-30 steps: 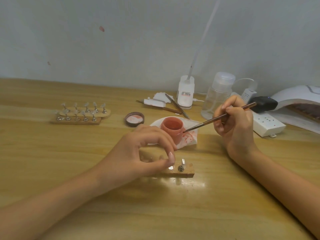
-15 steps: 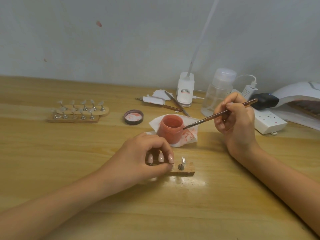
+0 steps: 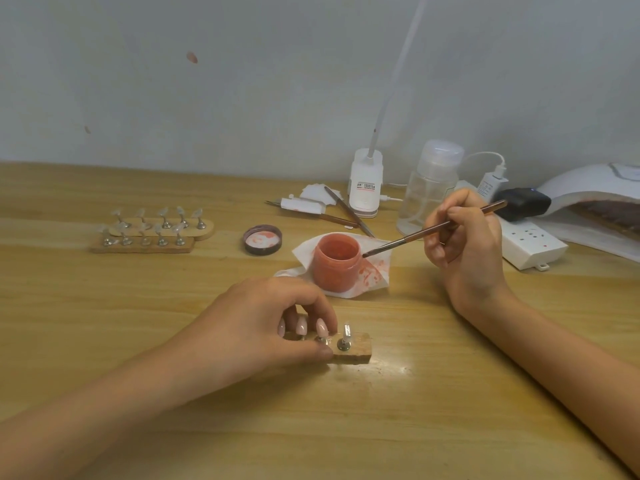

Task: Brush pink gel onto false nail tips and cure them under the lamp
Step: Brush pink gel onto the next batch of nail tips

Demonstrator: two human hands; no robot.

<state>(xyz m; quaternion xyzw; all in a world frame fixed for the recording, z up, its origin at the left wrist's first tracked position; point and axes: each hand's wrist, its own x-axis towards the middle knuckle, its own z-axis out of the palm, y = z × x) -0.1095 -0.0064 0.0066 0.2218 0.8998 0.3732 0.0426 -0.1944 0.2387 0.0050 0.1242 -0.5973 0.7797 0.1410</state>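
One wooden block (image 3: pixel 358 351) with pink nail tips (image 3: pixel 301 325) sits on the counter (image 3: pixel 138 323), pinched by the left hand (image 3: pixel 263 327), while at two o'clock the right hand (image 3: pixel 464 247) grips a brush (image 3: pixel 412 236) with its tip by the pink gel pot (image 3: pixel 334 268), and the lamp (image 3: pixel 588 188) is at three o'clock.

There are three wooden nail-tip stands (image 3: pixel 351 348), one open pink gel jar (image 3: pixel 335 268), one dark round lid (image 3: pixel 263 240), one thin brown brush (image 3: pixel 408 238), one clear plastic bottle (image 3: pixel 429 192) and one white curing lamp (image 3: pixel 588 188).

Single wide-angle head view: faces forward-down over table (image 3: pixel 415 427), wall (image 3: pixel 242 81) behind; left hand (image 3: pixel 263 327), right hand (image 3: pixel 464 251) near.
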